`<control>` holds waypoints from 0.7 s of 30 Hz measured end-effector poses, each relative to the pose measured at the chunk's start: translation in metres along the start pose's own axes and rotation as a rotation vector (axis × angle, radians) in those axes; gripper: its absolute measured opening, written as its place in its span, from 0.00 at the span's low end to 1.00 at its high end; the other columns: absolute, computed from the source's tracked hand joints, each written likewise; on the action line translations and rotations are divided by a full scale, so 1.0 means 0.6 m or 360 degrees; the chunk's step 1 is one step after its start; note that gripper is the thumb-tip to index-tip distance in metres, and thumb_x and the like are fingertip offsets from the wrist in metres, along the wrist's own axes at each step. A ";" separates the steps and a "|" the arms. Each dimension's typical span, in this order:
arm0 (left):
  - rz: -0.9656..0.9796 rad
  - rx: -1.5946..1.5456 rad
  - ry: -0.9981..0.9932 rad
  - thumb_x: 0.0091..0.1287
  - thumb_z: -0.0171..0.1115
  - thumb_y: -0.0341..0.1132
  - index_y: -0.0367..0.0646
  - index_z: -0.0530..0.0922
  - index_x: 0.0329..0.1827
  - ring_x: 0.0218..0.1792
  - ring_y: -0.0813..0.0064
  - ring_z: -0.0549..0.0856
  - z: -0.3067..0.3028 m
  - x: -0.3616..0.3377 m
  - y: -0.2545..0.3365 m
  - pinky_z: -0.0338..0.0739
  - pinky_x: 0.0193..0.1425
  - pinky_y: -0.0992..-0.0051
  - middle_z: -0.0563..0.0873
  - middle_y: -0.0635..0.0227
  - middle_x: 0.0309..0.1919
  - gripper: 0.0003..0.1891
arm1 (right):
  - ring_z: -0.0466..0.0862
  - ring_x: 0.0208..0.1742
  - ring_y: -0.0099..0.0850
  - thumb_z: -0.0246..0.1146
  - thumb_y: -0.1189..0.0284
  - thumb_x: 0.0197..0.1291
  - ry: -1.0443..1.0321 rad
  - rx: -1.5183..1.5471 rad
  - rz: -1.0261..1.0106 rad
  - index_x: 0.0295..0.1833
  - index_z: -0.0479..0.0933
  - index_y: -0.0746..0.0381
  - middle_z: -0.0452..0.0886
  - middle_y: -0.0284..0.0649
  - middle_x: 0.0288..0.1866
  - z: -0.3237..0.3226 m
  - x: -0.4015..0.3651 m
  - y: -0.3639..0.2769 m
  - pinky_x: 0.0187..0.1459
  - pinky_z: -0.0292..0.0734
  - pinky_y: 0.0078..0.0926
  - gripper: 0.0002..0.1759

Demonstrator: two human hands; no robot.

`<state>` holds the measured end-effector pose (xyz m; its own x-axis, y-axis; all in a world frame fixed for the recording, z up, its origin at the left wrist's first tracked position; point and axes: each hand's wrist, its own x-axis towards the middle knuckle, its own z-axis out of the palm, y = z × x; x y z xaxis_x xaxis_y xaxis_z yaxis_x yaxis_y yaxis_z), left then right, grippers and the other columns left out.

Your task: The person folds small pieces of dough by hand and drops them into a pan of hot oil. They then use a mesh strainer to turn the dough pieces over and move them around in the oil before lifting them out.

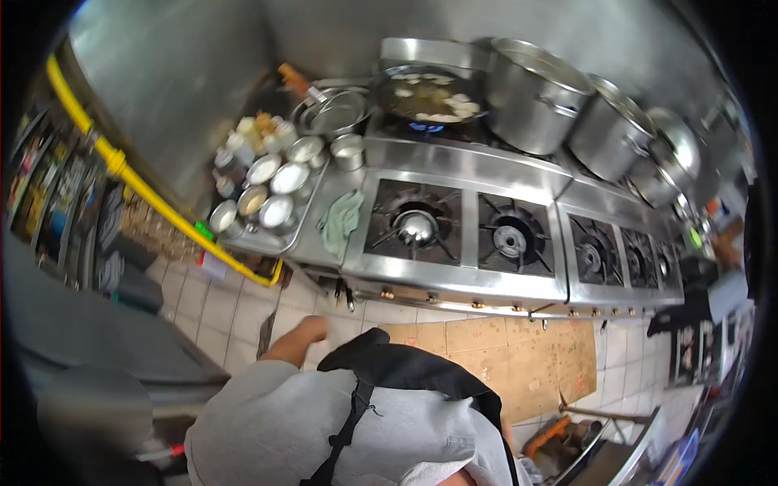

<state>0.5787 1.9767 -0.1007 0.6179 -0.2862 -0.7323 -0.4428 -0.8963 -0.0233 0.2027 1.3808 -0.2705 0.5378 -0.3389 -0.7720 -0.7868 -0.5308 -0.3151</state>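
My left hand is low in front of my body, at the end of a bare forearm below a grey sleeve. It is over the tiled floor, short of the stove front, and its fingers are too blurred to make out. A dark, narrow blade-like piece shows beside the forearm. My right hand is hidden; only a sliver of skin shows at my right side, by the black apron. Nearest ahead are the steel counter with a green cloth and the stove's front burners.
White pieces lie in oil in a wok over a blue flame. Large stockpots stand right of it. A tray bears several bowls and bottles. Cardboard covers floor tiles. A yellow pipe runs left; another person stands far right.
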 end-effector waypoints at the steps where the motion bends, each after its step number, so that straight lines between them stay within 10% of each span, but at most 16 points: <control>1: -0.0033 -0.0006 -0.0295 0.51 0.63 0.30 0.42 0.88 0.37 0.44 0.53 0.88 0.057 -0.026 -0.054 0.81 0.48 0.58 0.88 0.49 0.42 0.11 | 0.84 0.27 0.33 0.62 0.60 0.66 -0.0005 0.0035 0.0086 0.31 0.83 0.64 0.84 0.42 0.23 -0.008 -0.035 0.008 0.33 0.78 0.32 0.18; 7: -0.0588 -0.0901 -0.0812 0.60 0.61 0.44 0.45 0.89 0.42 0.47 0.60 0.88 0.194 -0.196 -0.104 0.79 0.52 0.56 0.89 0.56 0.46 0.16 | 0.83 0.27 0.31 0.61 0.62 0.66 -0.0042 0.0222 0.0111 0.33 0.82 0.65 0.83 0.40 0.23 -0.025 -0.043 -0.075 0.32 0.78 0.30 0.17; 15: -0.0648 -0.1117 0.0701 0.63 0.61 0.50 0.46 0.85 0.39 0.43 0.54 0.86 0.098 -0.070 -0.092 0.80 0.47 0.57 0.87 0.57 0.38 0.17 | 0.82 0.26 0.29 0.61 0.65 0.67 0.0323 0.0627 -0.0698 0.35 0.82 0.65 0.82 0.38 0.24 0.040 0.144 -0.177 0.30 0.77 0.28 0.15; 21: -0.0487 -0.1485 0.1469 0.66 0.61 0.47 0.44 0.83 0.40 0.34 0.54 0.85 -0.096 -0.042 -0.189 0.78 0.39 0.59 0.86 0.57 0.31 0.14 | 0.81 0.24 0.26 0.60 0.68 0.68 0.0279 0.0562 -0.0532 0.42 0.79 0.68 0.84 0.40 0.33 -0.146 -0.122 -0.559 0.29 0.77 0.25 0.12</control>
<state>0.6508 2.0663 -0.0403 0.9834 0.1743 -0.0501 0.1659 -0.7532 0.6366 0.4540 1.5157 -0.0598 0.7964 -0.3368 -0.5023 -0.6010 -0.3479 -0.7196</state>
